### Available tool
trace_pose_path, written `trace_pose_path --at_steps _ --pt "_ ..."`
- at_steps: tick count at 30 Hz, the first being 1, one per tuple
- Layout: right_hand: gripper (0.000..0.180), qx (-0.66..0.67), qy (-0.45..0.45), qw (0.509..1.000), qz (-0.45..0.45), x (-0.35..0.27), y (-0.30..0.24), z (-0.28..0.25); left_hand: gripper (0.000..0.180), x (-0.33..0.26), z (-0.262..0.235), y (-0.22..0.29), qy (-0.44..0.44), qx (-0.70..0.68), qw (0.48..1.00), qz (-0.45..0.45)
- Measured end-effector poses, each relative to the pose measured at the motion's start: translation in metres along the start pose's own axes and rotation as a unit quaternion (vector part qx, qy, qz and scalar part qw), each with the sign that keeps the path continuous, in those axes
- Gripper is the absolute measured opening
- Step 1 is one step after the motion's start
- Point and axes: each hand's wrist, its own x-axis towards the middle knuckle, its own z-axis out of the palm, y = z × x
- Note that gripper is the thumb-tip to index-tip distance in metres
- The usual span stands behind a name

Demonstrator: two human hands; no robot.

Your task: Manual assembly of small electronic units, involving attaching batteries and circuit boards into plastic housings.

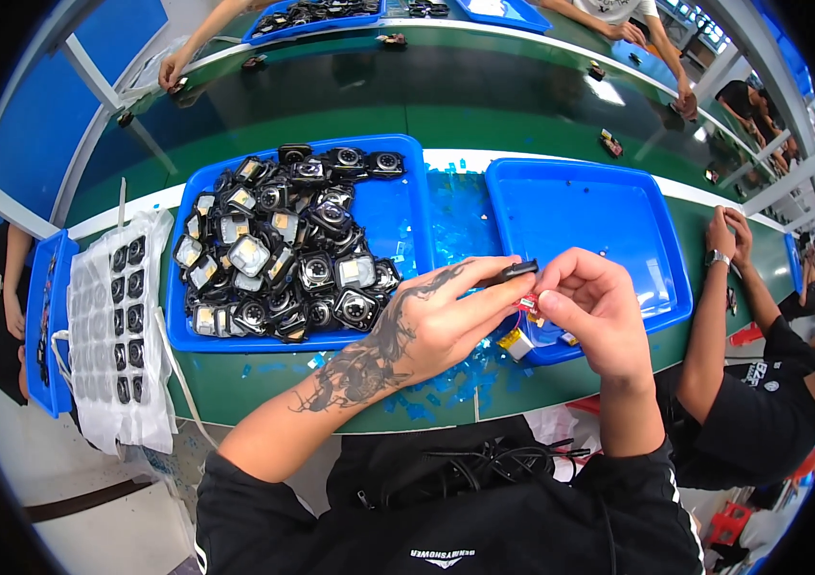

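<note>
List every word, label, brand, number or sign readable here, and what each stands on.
Wearer's black shirt: white lettering with a triangular mark, upside down; not transcribed.
Right-hand co-worker's dark shirt: white lettering, sideways; not transcribed.
White shirt at the top: dark print, unreadable.
Watch casings in the heaped blue tray: any markings are too small to read.

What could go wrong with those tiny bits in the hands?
The bare right hand pinches a tiny red part, which might slip or bend. The flat, silvery rectangular piece below seems to dangle, so it could get tugged. And shiny blue film scraps litter the smooth green table, so a dropped bit might be hard to find.
</note>
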Motion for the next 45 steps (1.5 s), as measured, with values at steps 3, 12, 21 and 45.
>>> trace_pose_path --at_steps 3,12,21,45 --pt "0.008 -0.073 0.031 0.996 -0.033 0.000 -0.003 -0.002 0.026 0.002 -0.005 0.001 -0.045 -0.042 0.996 -0.066" --pt "0.022 -0.118 0.141 0.976 -0.119 -0.009 0.018 0.019 0.024 -0.002 0.009 0.009 -0.031 -0.389 0.847 -0.360" --pt "0.027 -0.165 0.221 0.943 -0.185 -0.001 0.047 0.025 0.036 -0.013 0.022 0.006 0.034 -0.443 0.828 -0.343" --pt "0.058 -0.230 0.093 0.967 -0.055 0.116 -0.005 -0.030 0.069 -0.010 0.019 0.018 0.080 -0.131 0.974 -0.168"
